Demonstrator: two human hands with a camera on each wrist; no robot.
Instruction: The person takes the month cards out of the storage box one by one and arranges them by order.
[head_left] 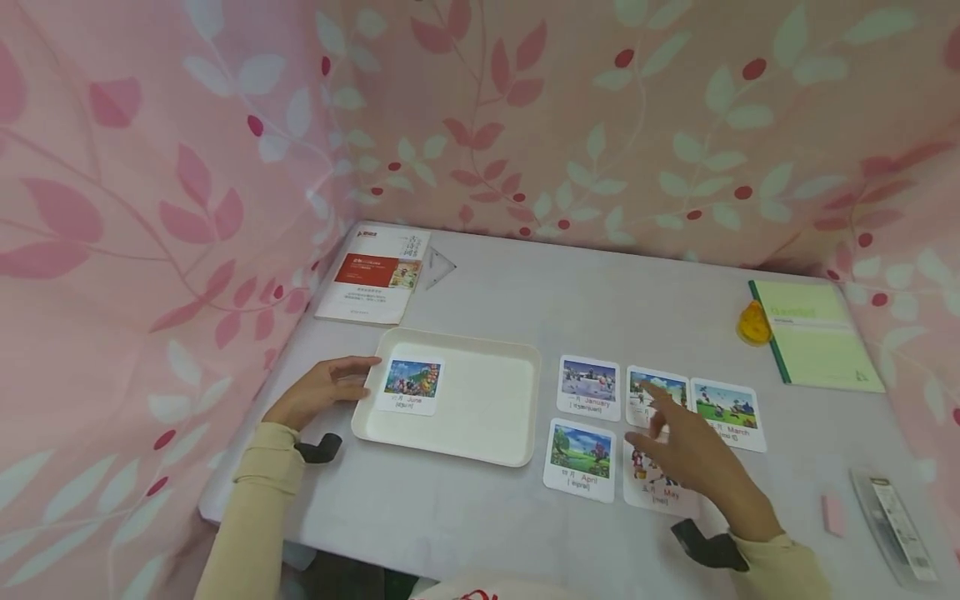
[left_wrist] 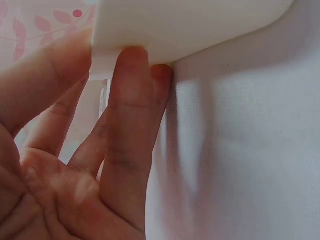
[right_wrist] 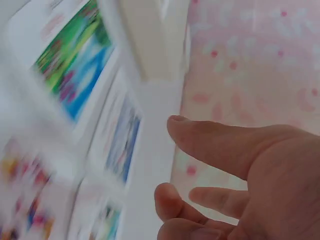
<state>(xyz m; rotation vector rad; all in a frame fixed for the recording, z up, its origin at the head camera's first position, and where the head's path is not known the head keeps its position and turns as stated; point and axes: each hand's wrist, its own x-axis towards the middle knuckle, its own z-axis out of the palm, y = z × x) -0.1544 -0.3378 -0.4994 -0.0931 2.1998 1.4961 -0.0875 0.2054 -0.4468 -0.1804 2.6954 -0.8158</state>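
A white tray (head_left: 487,408) lies on the grey table (head_left: 465,508) with a June picture card (head_left: 411,383) in its left end. My left hand (head_left: 330,390) rests at the tray's left rim; in the left wrist view its straight fingers (left_wrist: 127,125) touch the underside of the tray's rim (left_wrist: 190,25). Right of the tray lie the January (head_left: 589,386), March (head_left: 726,410), April (head_left: 581,458) and May (head_left: 658,496) cards. My right hand (head_left: 693,467) hovers over them, holding nothing, index finger stretched over a partly hidden card (head_left: 673,387) between January and March. The right wrist view shows blurred cards (right_wrist: 75,70).
A white and red book (head_left: 375,275) and a clear set square (head_left: 438,268) lie at the back left. A green notebook (head_left: 813,333) with a small yellow object (head_left: 753,323) sits at the back right. A pink eraser (head_left: 832,512) and a long packet (head_left: 896,525) lie front right. Pink leaf-patterned cloth walls the table.
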